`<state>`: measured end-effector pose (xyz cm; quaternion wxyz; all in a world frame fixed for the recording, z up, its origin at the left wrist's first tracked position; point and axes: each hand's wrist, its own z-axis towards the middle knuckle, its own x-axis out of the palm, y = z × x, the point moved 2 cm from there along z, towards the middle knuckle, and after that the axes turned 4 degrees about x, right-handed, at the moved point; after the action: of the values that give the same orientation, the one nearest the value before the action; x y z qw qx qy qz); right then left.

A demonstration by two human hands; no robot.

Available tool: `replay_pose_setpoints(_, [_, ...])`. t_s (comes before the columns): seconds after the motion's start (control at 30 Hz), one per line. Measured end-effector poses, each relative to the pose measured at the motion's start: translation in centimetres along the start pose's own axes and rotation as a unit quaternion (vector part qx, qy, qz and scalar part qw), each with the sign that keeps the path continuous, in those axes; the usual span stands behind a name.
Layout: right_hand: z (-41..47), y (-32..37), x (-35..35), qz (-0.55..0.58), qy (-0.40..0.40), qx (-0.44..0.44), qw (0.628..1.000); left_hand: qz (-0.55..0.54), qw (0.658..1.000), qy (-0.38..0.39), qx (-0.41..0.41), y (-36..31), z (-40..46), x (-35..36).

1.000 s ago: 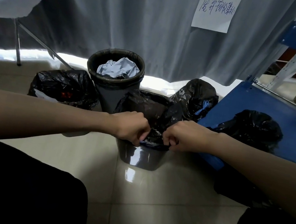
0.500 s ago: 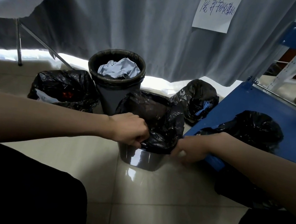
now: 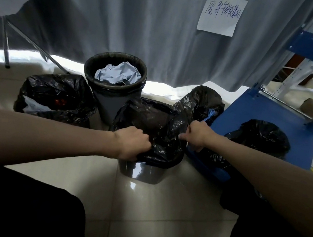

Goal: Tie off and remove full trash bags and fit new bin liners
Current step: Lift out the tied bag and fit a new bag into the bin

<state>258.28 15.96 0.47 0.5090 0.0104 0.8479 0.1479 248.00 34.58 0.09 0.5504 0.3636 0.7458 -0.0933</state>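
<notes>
A small grey bin (image 3: 140, 172) stands on the tiled floor in front of me, with a black liner (image 3: 160, 137) draped over its rim. My left hand (image 3: 132, 145) grips the liner at the near left rim. My right hand (image 3: 196, 134) pinches the liner's right edge, fingers curled on the plastic. Behind it stands a taller grey bin (image 3: 111, 101) with a black liner, holding crumpled pale paper (image 3: 117, 74).
Tied black bags lie at the left (image 3: 52, 95), behind the right hand (image 3: 201, 103), and on the blue platform trolley (image 3: 270, 120) at right (image 3: 261, 137). A grey curtain with a paper note (image 3: 221, 14) hangs behind. Folding table legs (image 3: 6, 41) stand far left.
My right hand left the near rim, where both fists were together, and moved to the liner's right side, higher up. The liner now spreads wider over the bin. My left hand barely moved.
</notes>
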Motion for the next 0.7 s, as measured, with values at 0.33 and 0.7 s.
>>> replay_pose_setpoints(0.33, [2.7, 1.3, -0.7, 0.06, 0.033, 0.06, 0.996, -0.035, 0.999, -0.013, 0.003, 0.3, 0.3, 0.6])
replay_pose_setpoints(0.7, [1.7, 3.5, -1.1, -0.072, -0.133, -0.059, 0.987, -0.06, 0.997, -0.037, 0.008, 0.1, 0.5, 1.6])
